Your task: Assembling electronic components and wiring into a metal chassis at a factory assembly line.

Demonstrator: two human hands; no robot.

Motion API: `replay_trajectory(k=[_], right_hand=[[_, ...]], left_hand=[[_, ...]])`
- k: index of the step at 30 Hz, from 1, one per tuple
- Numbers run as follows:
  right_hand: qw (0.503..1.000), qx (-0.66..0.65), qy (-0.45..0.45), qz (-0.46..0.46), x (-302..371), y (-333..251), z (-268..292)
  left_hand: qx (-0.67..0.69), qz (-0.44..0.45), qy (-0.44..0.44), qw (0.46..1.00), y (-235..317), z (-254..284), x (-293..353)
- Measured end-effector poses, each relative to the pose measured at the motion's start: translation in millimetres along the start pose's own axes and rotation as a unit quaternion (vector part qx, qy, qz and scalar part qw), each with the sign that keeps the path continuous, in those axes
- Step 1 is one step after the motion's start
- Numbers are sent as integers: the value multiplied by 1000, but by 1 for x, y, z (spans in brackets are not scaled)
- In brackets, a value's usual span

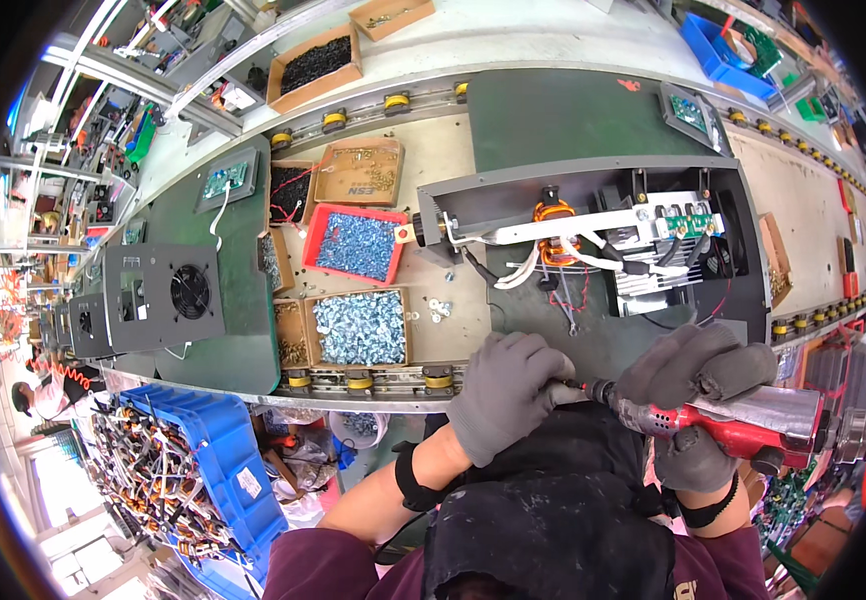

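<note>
In front of my body, my right hand (698, 400), in a grey glove, is wrapped round a red and silver power screwdriver (753, 425) that points left. My left hand (509, 396), also gloved in grey, is closed, its fingertips pinching the driver bit (575, 386) at the tool's front end. Whether a screw sits there is hidden by the fingers. Just beyond the hands stands an open dark grey metal housing (593, 172). Inside it are a copper-wound coil (555, 212), white cables, a finned heat sink (658, 290) and a small green circuit board (691, 224).
Left of the housing are a red tray of screws (400, 262), a cardboard box of silver fasteners (408, 330) and a cardboard tray (393, 150). A grey housing with a fan (158, 330) stands farther left. A blue crate (218, 450) full of wired coils sits at lower left.
</note>
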State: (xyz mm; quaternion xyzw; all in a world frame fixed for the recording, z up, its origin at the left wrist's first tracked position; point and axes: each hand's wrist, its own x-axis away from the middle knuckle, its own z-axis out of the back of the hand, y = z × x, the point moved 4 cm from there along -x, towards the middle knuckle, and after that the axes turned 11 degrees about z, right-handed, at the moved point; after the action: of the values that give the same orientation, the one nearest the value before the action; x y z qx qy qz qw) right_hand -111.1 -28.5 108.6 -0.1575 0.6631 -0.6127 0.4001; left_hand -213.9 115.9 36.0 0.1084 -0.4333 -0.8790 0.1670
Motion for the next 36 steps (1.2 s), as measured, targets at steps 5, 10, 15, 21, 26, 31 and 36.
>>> replay_trajectory(k=[5,10,15,21,26,31,36], right_hand=[[996,-68,57,-15,-4,-6,11],[974,-73,216,-18,18,-7,53],[959,0,269,88,9,-33,68],[956,11,285,66,9,-38,77],[969,-3,228,90,-10,-31,64],[970,-112,202,80,-57,-4,27],[979,-132,117,101,-105,22,-22]], left_hand=[[105,54,-92,989,-1,-26,-14],[-81,-38,-249,964,-36,-125,-7],[-283,-145,-402,859,-22,-187,-12],[-350,-194,-390,830,-30,-229,2],[-32,111,-349,930,-39,-137,-19],[238,297,-8,925,-68,-38,-36],[287,359,166,873,-70,-2,-51]])
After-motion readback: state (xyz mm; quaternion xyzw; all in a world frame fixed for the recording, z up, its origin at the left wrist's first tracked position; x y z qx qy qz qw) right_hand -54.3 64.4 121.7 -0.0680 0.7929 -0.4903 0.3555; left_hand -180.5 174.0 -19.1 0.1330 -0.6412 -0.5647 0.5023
